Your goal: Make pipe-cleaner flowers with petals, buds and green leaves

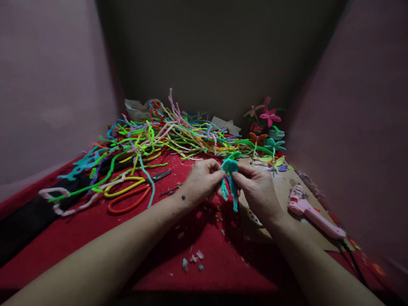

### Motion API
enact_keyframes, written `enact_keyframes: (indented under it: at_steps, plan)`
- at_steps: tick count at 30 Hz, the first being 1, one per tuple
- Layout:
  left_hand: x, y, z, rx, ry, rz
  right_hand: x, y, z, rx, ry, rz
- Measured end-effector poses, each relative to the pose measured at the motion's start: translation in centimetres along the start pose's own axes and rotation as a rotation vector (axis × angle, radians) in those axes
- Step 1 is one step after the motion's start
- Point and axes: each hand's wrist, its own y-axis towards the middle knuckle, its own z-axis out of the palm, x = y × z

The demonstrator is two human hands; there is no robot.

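Inscriptions: none legible. At right, the pink glue gun point(315, 216) is showing no readable marking; at left, the scissors point(154, 179) are displaying no readable stamp; at the far side, the white card point(225, 125) is presenting no readable print.

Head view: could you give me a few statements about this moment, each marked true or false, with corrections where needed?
1. The left hand and right hand both hold the teal fuzzy piece. True.
2. The scissors lie to the right of both hands. False: the scissors lie to their left.
3. A pink glue gun lies on the right side. True.
4. The table cloth is blue. False: the table cloth is red.
5. A bright pink flower shows beyond the right hand. True.
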Motion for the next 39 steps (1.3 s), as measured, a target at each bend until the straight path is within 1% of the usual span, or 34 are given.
enact_keyframes:
  at_steps: [6,10,16,28,31,35,39]
  plan:
    - [-0.05,-0.06,0.11,0.020,-0.023,-0.006,-0.27,0.07,-0.08,-0.001,-0.016,-0.014]
    - [-0.24,-0.14,0.15,0.012,-0.027,-0.014,-0.21,-0.01,-0.03,-0.010,-0.031,-0.017]
    - [-0.29,-0.21,0.20,0.010,-0.011,-0.012,-0.17,-0.07,0.02,0.020,-0.039,-0.018]
    - [-0.28,-0.11,0.39,0.007,-0.031,-0.025,-0.82,-0.05,0.26,-0.008,-0.023,-0.059]
    - [-0.15,-0.09,0.36,0.002,-0.033,-0.028,-0.73,-0.07,0.24,0.030,0.041,-0.035]
    - [-0.05,-0.05,0.17,-0.028,-0.049,-0.020,-0.55,-0.21,0.25,0.089,0.183,0.007]
    - [0.04,0.09,0.12,-0.010,-0.060,-0.030,-0.81,-0.45,0.28,0.182,0.231,0.119]
